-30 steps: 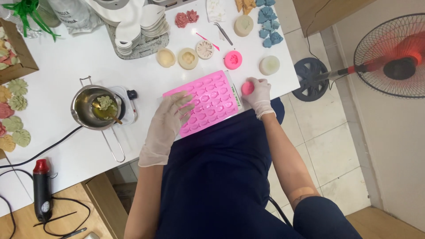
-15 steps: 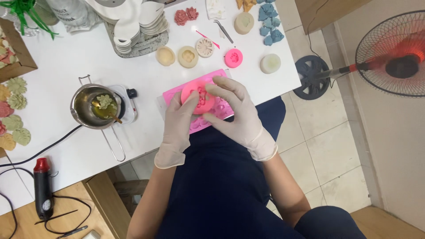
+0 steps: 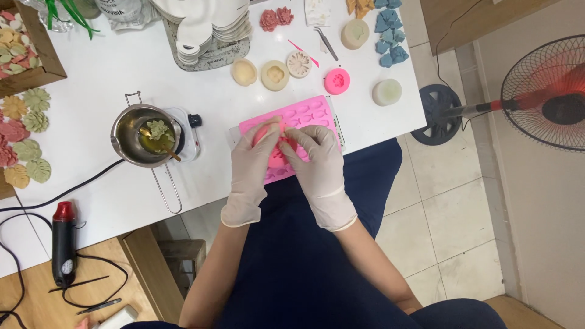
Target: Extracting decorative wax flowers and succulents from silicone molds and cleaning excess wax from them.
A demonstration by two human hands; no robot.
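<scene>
Head camera looks straight down at a white table (image 3: 91, 79) with both gloved hands working right at its near edge. Left hand (image 3: 253, 161) and right hand (image 3: 314, 161) are both curled around a small round pink mold (image 3: 275, 151), fingers bent in tight and pinching it from either side, so it's mostly hidden and you only see a bit of bumpy pink between the gloves. That little mold is held just over a flat pink tray mold (image 3: 304, 116), a rectangle full of rows of small shaped cavities, which lies on the table in front of the person's lap. Off to the left there's a small metal pot (image 3: 137, 134) with a long handle sitting on a little white warmer, with yellowish liquid and a pale green flower shape in it. Farther back sits a row of round molds, cream ones (image 3: 275, 75) and another pink one (image 3: 337, 81), plus a pale disc (image 3: 387, 92) and some blue flower pieces (image 3: 387, 33). Green, pink and yellow flower pieces (image 3: 24, 131) line the far left edge. A red and black heat gun (image 3: 63, 244) lies on the lower wooden surface, and a fan (image 3: 542, 91) stands on the tiled floor to the right.
</scene>
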